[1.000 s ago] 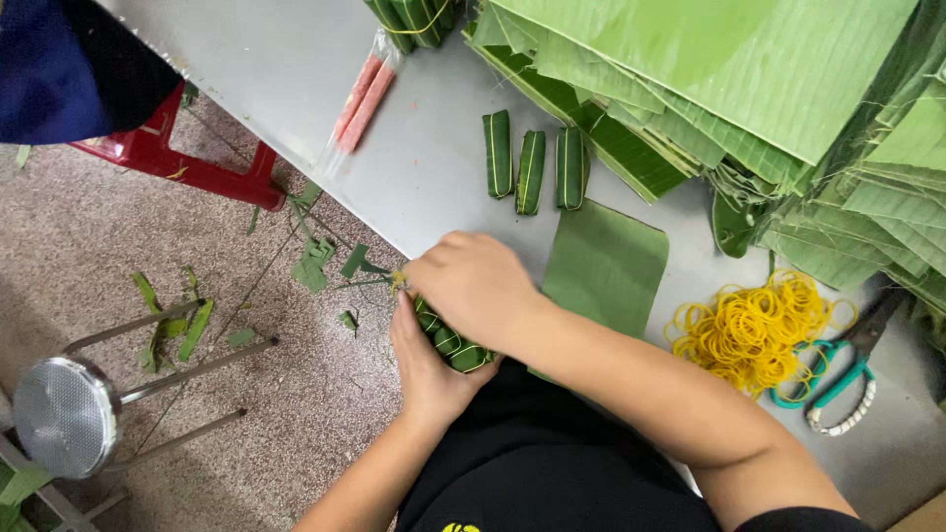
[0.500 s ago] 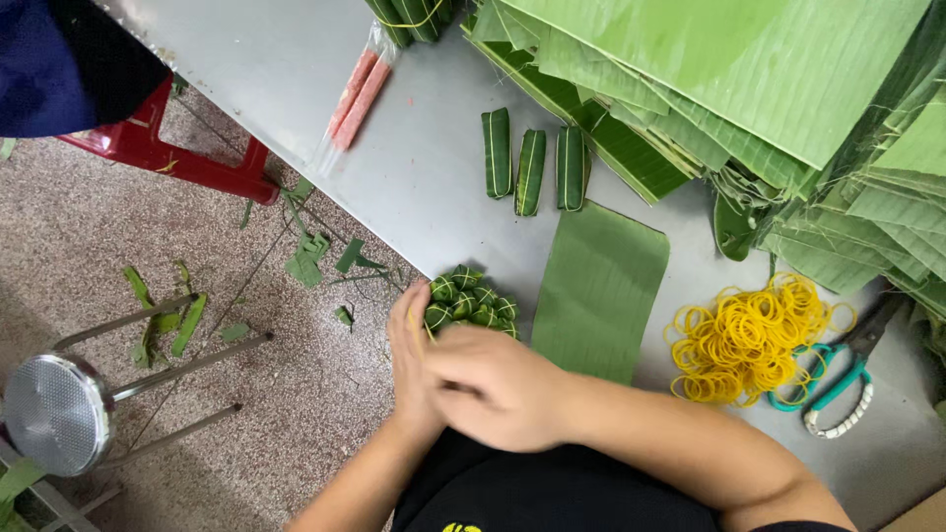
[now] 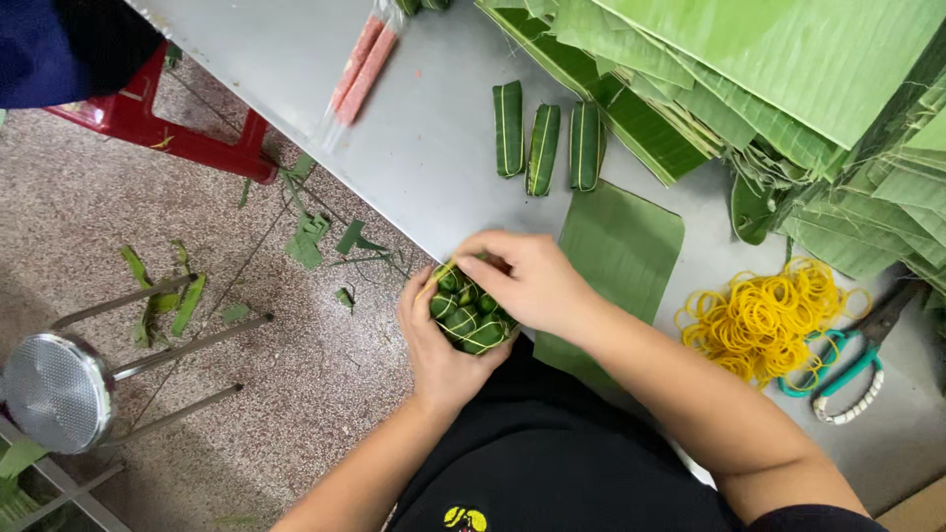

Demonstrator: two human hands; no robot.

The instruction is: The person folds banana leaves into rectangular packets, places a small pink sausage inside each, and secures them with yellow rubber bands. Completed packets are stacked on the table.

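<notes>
Left hand (image 3: pixel 440 340) cups the bundle of leaf-wrapped rolls (image 3: pixel 468 310) at the table edge (image 3: pixel 394 212); right hand (image 3: pixel 532 281) grips its top. Rubber bands (image 3: pixel 759 320) lie at three o'clock.

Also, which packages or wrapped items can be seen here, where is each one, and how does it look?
Clear plastic sleeve: far side of the table, long and narrow, pinkish sticks inside.
Three leaf-wrapped rolls: side by side past the flat leaf piece, short green cylinders.
Bundle of leaf-wrapped rolls: at the table edge, held between left hand and right hand, green, yellow bands around it.
</notes>
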